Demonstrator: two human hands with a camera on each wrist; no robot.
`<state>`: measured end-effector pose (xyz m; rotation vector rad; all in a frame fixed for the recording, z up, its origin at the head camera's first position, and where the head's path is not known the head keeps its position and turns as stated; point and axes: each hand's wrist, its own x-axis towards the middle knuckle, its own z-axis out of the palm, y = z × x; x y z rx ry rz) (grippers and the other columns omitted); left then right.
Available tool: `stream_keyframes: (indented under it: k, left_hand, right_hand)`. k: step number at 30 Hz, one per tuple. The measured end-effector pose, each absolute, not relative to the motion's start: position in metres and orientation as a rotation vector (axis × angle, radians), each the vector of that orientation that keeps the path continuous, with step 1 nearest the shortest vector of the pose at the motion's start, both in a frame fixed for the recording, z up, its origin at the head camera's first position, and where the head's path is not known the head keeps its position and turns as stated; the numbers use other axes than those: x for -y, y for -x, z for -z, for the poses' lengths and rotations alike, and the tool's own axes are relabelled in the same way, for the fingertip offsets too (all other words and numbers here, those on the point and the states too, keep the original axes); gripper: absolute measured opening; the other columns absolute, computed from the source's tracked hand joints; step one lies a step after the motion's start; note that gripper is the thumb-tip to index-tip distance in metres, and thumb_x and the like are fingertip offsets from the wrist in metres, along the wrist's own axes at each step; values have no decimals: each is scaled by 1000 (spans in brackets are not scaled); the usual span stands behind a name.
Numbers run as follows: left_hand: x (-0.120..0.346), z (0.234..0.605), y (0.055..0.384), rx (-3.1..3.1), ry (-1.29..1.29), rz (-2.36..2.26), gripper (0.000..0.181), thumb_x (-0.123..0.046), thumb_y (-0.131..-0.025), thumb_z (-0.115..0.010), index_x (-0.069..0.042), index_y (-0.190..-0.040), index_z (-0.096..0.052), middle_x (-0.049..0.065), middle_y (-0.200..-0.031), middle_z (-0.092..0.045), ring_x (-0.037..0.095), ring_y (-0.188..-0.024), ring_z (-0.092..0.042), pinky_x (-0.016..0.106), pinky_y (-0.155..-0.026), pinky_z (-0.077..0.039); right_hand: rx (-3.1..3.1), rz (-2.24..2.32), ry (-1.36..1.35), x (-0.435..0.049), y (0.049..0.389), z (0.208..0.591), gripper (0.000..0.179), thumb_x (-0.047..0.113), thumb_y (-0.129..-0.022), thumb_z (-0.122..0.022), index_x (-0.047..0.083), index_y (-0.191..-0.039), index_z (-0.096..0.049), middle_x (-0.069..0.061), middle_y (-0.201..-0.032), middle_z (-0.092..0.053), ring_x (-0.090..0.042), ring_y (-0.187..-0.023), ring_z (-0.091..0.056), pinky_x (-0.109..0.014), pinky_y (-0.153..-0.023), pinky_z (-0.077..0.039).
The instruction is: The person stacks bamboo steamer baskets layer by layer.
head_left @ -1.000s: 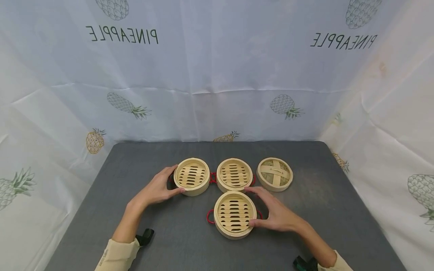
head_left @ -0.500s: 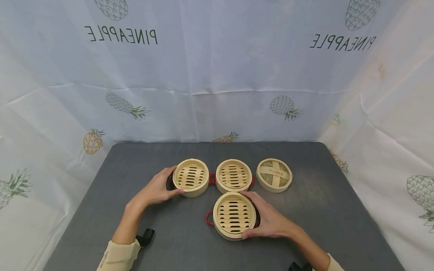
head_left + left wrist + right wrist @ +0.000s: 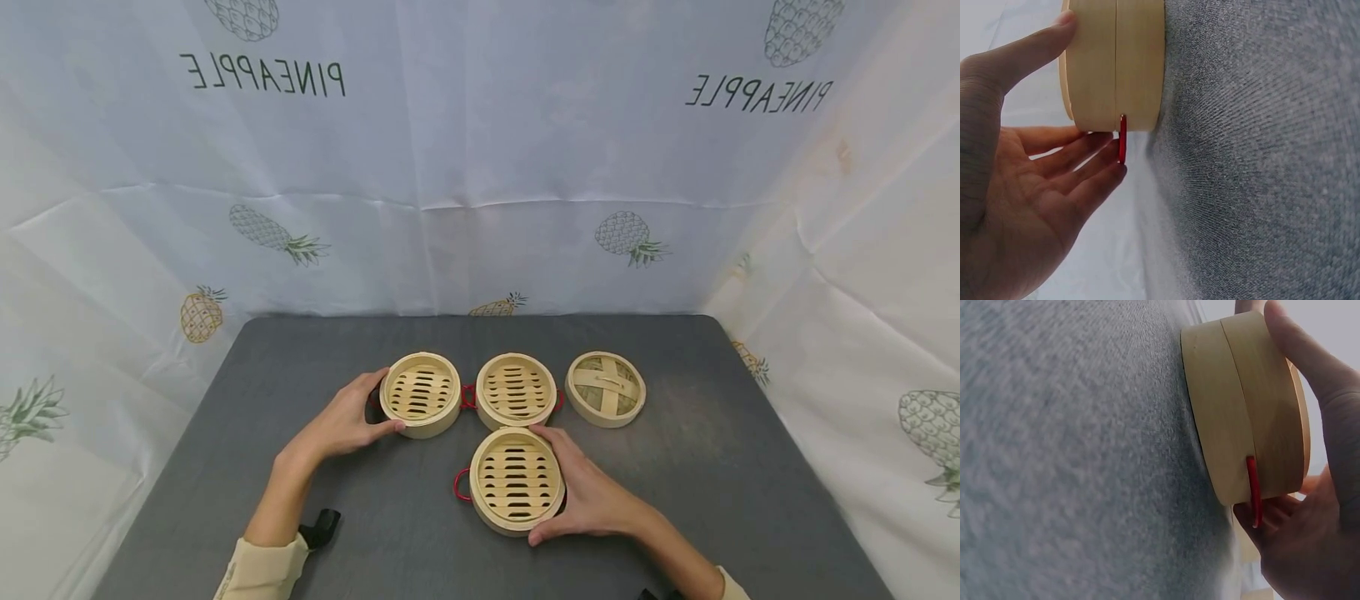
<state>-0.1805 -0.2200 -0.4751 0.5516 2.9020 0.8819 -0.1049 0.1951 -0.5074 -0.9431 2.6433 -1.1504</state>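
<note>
Left hand (image 3: 341, 423), fingers clasped on the left steamer basket (image 3: 420, 393), just left of centre; right hand (image 3: 592, 497), fingers curled round the lower basket (image 3: 517, 482), bottom centre. I see the middle basket (image 3: 516, 391) and lid (image 3: 606, 389) unheld, right of centre; nothing is stacked.

Head view forward-down, wrist views close-up

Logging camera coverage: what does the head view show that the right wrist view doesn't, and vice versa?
Head view only: the left hand gripping the left basket, the slotted basket floors, the crossed strips on the lid and the lettering on the cloth.

Right wrist view only: the seam along the side of the near basket.

Both: the right hand gripping that basket, and the tabletop.
</note>
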Motion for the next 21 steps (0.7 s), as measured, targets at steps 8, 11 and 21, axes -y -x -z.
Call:
stream_keyframes:
  k: [8,11,21]
  left_hand:
    - [220,474,178,-2891,-531,-895,98,-43,-93,-86,11,-161,-40,32,-154,-57,50,-143,-57,68,-115,-48]
    - [220,474,178,-2894,-533,-895,98,-43,-93,-86,11,-161,-40,33,-153,-57,51,-142,-57,68,-114,-48]
    - [221,474,178,-2879,-516,-908,98,-40,-93,-86,12,-161,-38,33,-155,-55,52,-145,-55,69,-116,-46]
  right_hand:
    - [-2645,1140,935,-191,105,506,140,57,-59,-105,14,-169,-29,3,-157,-47,-12,-142,-51,-34,-119,-48]
    - [-2635,1136,934,-192,105,504,138,56,-61,-105,15,-169,-29,3,-156,-47,-11,-140,-51,-34,-118,-49]
    - [-2632,1124,930,-191,104,505,138,58,-63,-104,14,-169,-28,3,-155,-47,-12,-140,-51,-34,-118,-49]
